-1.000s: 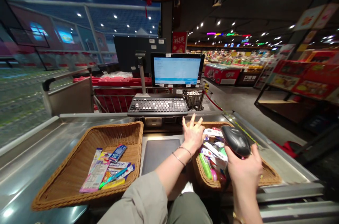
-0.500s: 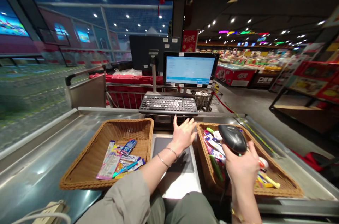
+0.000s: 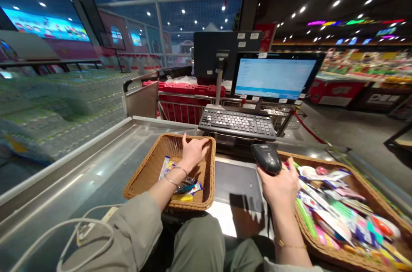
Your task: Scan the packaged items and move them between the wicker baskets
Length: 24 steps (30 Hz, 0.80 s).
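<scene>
My left hand hovers inside the left wicker basket, its fingers curled downward over the far end. What they hold, if anything, is hidden. Below my wrist lie several snack packets. My right hand is closed on a black barcode scanner. It holds the scanner above the gap between the dark scale plate and the right wicker basket. That basket is full of colourful packets.
A keyboard and a lit monitor stand behind the baskets on the steel checkout counter. Behind them is a red shopping cart. A white cable lies at the near left. Shop aisles stretch away to the right.
My left hand has moved left from the scale plate into the left basket and curled its fingers. The view has swung left and down. My right hand still holds the scanner.
</scene>
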Available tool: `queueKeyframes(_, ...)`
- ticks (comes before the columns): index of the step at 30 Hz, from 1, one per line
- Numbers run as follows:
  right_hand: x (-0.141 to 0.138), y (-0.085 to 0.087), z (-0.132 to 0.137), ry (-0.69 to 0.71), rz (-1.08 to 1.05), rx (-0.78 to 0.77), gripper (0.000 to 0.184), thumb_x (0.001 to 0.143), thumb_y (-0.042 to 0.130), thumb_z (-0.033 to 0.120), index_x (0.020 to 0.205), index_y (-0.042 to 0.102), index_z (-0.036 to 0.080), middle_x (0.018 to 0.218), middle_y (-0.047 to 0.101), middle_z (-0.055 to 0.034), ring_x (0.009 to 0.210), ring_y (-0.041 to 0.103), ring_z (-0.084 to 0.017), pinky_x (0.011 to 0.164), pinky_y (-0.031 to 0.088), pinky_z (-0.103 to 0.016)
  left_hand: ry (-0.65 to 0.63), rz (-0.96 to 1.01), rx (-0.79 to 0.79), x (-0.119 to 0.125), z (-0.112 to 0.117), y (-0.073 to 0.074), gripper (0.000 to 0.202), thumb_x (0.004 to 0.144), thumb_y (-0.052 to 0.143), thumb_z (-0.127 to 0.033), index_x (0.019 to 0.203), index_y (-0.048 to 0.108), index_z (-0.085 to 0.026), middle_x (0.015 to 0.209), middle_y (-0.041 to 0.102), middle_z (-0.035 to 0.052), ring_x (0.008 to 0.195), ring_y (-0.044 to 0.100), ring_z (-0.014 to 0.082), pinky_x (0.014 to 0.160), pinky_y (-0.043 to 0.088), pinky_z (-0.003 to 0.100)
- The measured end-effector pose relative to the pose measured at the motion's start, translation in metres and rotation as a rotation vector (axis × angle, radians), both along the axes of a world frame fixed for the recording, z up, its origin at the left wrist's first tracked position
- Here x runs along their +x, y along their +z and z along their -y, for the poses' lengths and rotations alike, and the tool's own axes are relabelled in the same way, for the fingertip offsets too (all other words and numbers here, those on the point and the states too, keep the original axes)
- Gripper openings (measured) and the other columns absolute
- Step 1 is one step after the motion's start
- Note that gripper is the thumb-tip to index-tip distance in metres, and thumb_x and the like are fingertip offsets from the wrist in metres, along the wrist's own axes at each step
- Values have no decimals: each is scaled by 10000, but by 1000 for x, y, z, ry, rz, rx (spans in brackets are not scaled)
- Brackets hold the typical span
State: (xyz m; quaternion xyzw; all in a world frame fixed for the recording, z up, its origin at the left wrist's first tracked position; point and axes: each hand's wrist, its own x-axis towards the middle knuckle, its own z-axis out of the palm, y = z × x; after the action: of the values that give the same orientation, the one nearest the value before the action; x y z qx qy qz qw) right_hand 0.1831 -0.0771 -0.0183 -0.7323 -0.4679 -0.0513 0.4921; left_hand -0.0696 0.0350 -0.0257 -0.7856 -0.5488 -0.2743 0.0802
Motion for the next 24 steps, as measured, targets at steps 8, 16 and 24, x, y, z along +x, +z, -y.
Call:
queueKeyframes(8, -38, -7, -22, 86, -69, -57, 554, 657, 625, 494, 1079, 733, 153, 1300, 625, -182, 1401, 371, -357, 1135, 275, -537, 132, -294, -218, -65, -27, -26, 311, 872, 624, -316, 1174, 680, -266, 1155, 740, 82, 1141, 622, 306, 1148, 78, 683)
queueKeyframes(16, -52, -28, -31, 147, -57, -82, 500, 657, 631, 425, 1077, 724, 170, 1254, 660, -151, 1416, 364, -333, 1160, 271, -531, 50, -470, -380, -80, -34, -57, 253, 765, 757, -367, 964, 722, -214, 1115, 736, 116, 1138, 587, 339, 1169, 34, 648)
queueKeyframes(24, -51, -40, -32, 159, -36, -106, 521, 709, 607, 452, 1131, 709, 164, 1249, 658, -152, 1418, 354, -324, 1149, 295, -533, 21, -516, -538, -76, -17, -88, 541, 693, 812, -503, 1139, 649, -244, 1211, 704, 122, 1170, 571, 364, 1115, 96, 722)
